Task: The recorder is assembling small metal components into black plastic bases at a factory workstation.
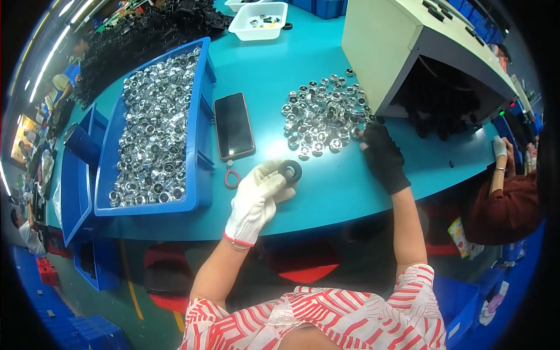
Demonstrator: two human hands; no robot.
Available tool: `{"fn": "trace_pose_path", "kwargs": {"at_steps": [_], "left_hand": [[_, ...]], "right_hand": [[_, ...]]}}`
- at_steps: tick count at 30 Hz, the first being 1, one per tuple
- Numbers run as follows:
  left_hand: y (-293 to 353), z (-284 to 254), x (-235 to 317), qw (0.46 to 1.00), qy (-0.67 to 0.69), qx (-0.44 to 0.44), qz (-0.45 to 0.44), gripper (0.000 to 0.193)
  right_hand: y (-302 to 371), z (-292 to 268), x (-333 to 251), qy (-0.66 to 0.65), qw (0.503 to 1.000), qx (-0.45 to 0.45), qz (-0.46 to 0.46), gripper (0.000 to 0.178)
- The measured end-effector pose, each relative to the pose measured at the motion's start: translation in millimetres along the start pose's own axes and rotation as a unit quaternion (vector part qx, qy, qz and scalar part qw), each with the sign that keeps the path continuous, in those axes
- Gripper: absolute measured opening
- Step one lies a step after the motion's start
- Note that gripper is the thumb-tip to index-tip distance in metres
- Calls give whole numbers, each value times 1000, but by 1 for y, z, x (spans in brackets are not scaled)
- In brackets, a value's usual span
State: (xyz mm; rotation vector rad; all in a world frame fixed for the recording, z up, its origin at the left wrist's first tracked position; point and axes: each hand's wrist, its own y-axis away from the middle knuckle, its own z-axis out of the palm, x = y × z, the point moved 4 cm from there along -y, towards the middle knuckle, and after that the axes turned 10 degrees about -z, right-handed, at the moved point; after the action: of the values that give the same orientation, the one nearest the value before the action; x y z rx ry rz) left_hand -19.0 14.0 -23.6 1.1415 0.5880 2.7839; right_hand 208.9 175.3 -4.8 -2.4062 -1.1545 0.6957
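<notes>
My left hand point(256, 195), in a white knit glove, pinches a black ring point(290, 171) between thumb and fingers just above the table. The ring is tilted, so its round opening shows. My right hand point(383, 156) wears a black glove with bare fingertips. It reaches to the right edge of a loose pile of shiny round parts point(318, 114), clear or silvery with dark centres. Its fingertips close on one shiny round part point(355, 133) at that edge; the hand partly hides the grip.
A blue bin point(201, 146) full of similar parts stands left, beside a phone point(234, 125) and a red loop point(232, 178). A beige box-shaped machine point(402, 41) holding black parts stands right. Behind are a white tray point(259, 23) and heaped black parts point(140, 46). A co-worker's sleeve point(507, 204) shows at right.
</notes>
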Motion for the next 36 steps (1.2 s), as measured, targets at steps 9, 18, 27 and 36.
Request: {"fn": "trace_pose_path", "kwargs": {"at_steps": [9, 18, 27, 36], "left_hand": [[4, 5, 4, 1000, -12, -1, 2, 39], [0, 13, 0, 999, -3, -48, -22, 43], [3, 32, -7, 997, -18, -64, -31, 38], [8, 21, 1, 987, -128, 43, 85, 37]], "right_hand": [[7, -12, 11, 65, 997, -26, 15, 28], [6, -11, -27, -278, 957, 0, 83, 29], [1, 10, -103, -417, 908, -38, -16, 29], [-8, 4, -126, -327, 939, 10, -104, 32]]}}
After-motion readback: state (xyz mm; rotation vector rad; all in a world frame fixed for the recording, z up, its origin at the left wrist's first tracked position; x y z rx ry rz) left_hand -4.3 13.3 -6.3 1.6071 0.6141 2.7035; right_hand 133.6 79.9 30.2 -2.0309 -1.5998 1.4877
